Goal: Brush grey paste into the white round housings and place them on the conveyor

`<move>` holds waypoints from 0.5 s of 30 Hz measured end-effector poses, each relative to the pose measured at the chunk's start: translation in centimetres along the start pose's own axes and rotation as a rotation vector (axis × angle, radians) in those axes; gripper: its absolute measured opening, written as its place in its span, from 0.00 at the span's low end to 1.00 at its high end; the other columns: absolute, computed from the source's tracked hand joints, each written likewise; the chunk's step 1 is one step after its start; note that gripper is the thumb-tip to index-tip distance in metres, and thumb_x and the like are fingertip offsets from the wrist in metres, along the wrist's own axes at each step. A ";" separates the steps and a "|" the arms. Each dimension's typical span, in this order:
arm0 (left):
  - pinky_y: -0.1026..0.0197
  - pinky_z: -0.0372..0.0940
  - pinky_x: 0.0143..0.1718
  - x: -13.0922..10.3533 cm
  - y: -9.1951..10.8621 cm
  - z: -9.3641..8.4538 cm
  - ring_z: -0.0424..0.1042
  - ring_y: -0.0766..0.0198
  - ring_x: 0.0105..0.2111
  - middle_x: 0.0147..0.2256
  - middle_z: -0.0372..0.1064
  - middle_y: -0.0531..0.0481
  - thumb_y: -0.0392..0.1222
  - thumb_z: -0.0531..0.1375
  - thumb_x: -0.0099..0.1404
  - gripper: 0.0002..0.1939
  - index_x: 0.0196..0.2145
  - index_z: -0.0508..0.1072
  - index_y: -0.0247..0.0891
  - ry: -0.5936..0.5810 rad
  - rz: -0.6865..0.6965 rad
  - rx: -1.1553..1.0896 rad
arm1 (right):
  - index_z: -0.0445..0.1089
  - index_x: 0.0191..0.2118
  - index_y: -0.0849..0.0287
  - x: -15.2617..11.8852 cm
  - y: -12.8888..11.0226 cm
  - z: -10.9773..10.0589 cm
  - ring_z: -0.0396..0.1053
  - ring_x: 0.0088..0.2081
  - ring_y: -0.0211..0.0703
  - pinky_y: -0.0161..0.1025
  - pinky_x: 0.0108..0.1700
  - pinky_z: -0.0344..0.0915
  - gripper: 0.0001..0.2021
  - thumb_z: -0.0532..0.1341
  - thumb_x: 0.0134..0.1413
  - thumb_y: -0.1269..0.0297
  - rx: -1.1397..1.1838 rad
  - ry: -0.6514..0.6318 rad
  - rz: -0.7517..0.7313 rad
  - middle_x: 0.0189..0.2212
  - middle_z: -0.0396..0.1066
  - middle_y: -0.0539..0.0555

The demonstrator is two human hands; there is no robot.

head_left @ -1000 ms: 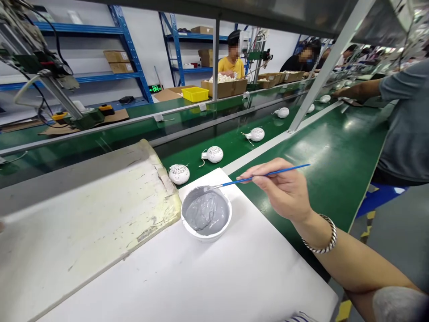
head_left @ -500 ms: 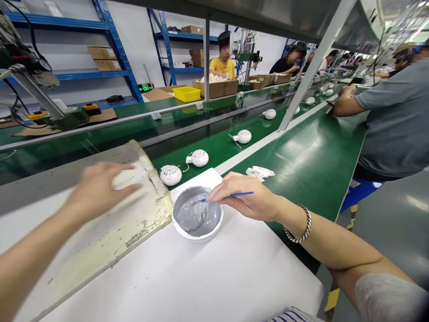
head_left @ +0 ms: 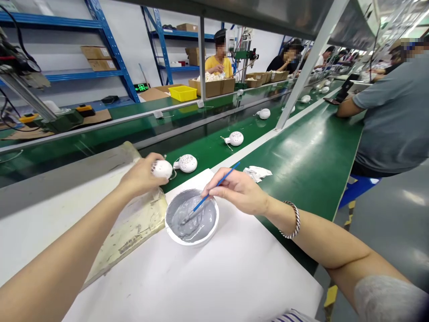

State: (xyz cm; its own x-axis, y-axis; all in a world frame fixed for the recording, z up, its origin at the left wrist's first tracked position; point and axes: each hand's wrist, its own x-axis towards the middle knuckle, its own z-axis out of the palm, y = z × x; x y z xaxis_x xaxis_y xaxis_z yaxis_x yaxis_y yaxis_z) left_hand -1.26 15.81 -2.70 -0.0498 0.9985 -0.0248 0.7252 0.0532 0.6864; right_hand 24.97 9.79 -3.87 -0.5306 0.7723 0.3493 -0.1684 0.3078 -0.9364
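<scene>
My left hand [head_left: 145,173] has its fingers and thumb around a white round perforated housing [head_left: 163,170] at the near end of the green conveyor belt [head_left: 208,154]. Just beyond it lies a similar housing [head_left: 187,163] with a short neck and a thin wire. In my right hand [head_left: 239,190] is a thin blue-handled brush [head_left: 214,188], pinched between thumb and fingers and slanting down to the left. Its tip is in thick grey paste [head_left: 201,219], inside a white bowl [head_left: 192,244] that stands on white paper [head_left: 201,281].
More white housings [head_left: 236,138] lie along the belt. Left of the bowl is a stained board [head_left: 134,228]. A crumpled tissue [head_left: 257,173] rests on the green table [head_left: 301,152]. A slanted metal post [head_left: 308,67] rises beside the belt. A co-worker in grey [head_left: 395,112] sits at right.
My left hand has moved right and forward from over the board and taken hold of the nearest housing. The brush in my right hand has tipped steeper, its tip still in the paste.
</scene>
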 end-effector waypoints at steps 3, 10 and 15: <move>0.55 0.69 0.43 -2.6 -0.4 -1.9 0.69 0.51 0.48 0.50 0.65 0.46 0.48 0.66 0.53 0.38 0.59 0.56 0.44 0.056 -0.012 -0.341 | 0.67 0.33 0.59 0.5 0.5 -0.4 0.76 0.34 0.37 0.33 0.35 0.68 0.08 0.65 0.53 0.62 0.211 0.143 0.117 0.32 0.77 0.52; 0.55 0.73 0.45 -8.9 -0.5 -2.7 0.73 0.54 0.46 0.51 0.67 0.53 0.28 0.72 0.45 0.35 0.48 0.66 0.49 0.207 -0.043 -1.046 | 0.69 0.31 0.61 1.0 1.2 -0.8 0.75 0.31 0.31 0.27 0.30 0.63 0.12 0.71 0.45 0.62 0.536 0.339 0.385 0.31 0.77 0.49; 0.58 0.75 0.37 -11.1 -1.4 -0.5 0.76 0.57 0.37 0.49 0.67 0.55 0.25 0.73 0.35 0.41 0.44 0.63 0.51 0.270 0.172 -0.924 | 0.70 0.29 0.60 0.8 1.8 -0.7 0.74 0.29 0.30 0.29 0.32 0.66 0.11 0.71 0.45 0.61 0.571 0.412 0.442 0.29 0.76 0.48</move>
State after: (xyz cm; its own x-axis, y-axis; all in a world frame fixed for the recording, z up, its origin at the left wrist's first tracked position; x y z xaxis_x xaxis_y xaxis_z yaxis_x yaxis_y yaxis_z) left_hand -2.07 4.62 -3.02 -0.2324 0.9480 0.2175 -0.0808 -0.2416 0.9670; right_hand 24.84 11.36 -5.25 -0.3187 0.9317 -0.1743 -0.4702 -0.3151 -0.8244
